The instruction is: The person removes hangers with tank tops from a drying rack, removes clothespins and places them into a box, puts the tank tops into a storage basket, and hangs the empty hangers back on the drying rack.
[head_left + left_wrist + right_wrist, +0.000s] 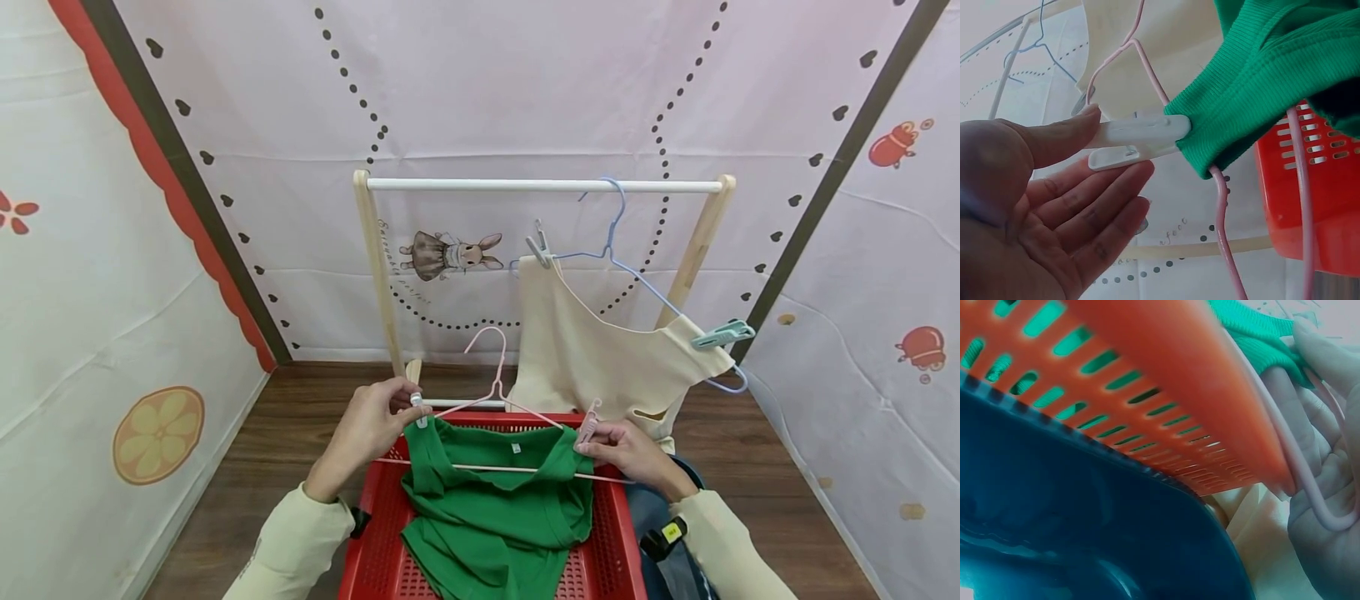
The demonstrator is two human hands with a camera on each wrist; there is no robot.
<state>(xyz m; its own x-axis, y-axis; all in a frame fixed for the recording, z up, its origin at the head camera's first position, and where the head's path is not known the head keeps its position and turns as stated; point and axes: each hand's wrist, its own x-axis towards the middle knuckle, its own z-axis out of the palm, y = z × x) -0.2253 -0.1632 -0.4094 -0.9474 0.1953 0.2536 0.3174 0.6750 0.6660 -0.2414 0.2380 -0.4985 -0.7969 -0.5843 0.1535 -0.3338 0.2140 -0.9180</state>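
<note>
A green tank top hangs by its straps on a pink hanger, over a red basket. At the strap on the left, my left hand pinches a white clothespin between thumb and fingers. The left wrist view shows the pin's tip on the strap and hanger. My right hand pinches the other strap. A pink clothespin stands on that strap, right by the fingertips. In the right wrist view, the hanger's pink end bends past the palm, and the basket's rim hides part of the top.
Behind is a wooden rack with a white rail. A blue hanger on it bears a cream garment, clipped by a grey clothespin and a teal clothespin. A dark blue basin stands right of the basket.
</note>
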